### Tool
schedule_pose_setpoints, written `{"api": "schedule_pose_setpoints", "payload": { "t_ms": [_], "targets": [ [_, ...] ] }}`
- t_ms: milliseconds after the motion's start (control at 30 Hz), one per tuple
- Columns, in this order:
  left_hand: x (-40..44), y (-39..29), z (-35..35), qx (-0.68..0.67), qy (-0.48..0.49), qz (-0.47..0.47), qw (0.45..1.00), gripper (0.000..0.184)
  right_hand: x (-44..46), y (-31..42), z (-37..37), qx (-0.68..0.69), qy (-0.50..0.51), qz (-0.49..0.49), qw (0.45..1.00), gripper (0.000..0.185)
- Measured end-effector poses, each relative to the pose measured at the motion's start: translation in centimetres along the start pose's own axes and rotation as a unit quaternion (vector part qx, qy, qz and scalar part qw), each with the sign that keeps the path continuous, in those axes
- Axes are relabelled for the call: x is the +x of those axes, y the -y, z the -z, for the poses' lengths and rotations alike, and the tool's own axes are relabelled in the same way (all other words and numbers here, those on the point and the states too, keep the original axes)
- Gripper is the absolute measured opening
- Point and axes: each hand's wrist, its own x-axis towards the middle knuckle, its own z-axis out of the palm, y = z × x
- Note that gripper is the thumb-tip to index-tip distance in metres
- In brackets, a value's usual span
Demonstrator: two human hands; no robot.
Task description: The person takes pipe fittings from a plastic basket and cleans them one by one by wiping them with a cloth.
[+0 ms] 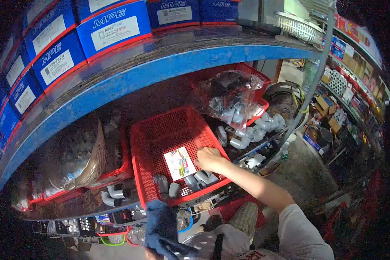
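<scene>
A red perforated basket [160, 130] sits tilted on the shelf. In it lie a white printed card [180, 163] and several grey pipe fittings [174, 190]. My right hand [210, 159] is inside the basket at its right side, beside the card, with its fingers curled; whatever they may hold is hidden. Dark blue cloth [162, 225] hangs at the basket's near left corner. Only a small patch of skin shows below the cloth; my left hand's fingers cannot be made out.
Blue boxes [115, 32] stand on the upper shelf behind its blue edge [160, 60]. Grey elbows [112, 196] lie left of the basket, more fittings [240, 141] to the right. A plastic bag [234, 97] rests behind. A metal post [314, 86] rises at the right.
</scene>
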Motion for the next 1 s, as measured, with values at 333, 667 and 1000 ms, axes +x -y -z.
{"api": "schedule_pose_setpoints", "payload": {
  "t_ms": [333,667,1000],
  "targets": [
    [-1.2,3.3,-0.8,0.146,0.122,-0.022,0.981,0.039,1.8,-0.8,-1.6,-0.007,0.093,0.011,0.996,0.032],
    [0.3,4.0,0.4,0.195,0.105,-0.081,0.972,0.023,2.2,-1.1,-2.1,0.044,0.052,0.0,0.998,0.044],
    [2.2,5.3,0.5,0.268,0.157,-0.188,0.932,0.009,-1.9,-1.4,-0.5,0.404,-0.141,0.101,0.898,0.033]
  ]
}}
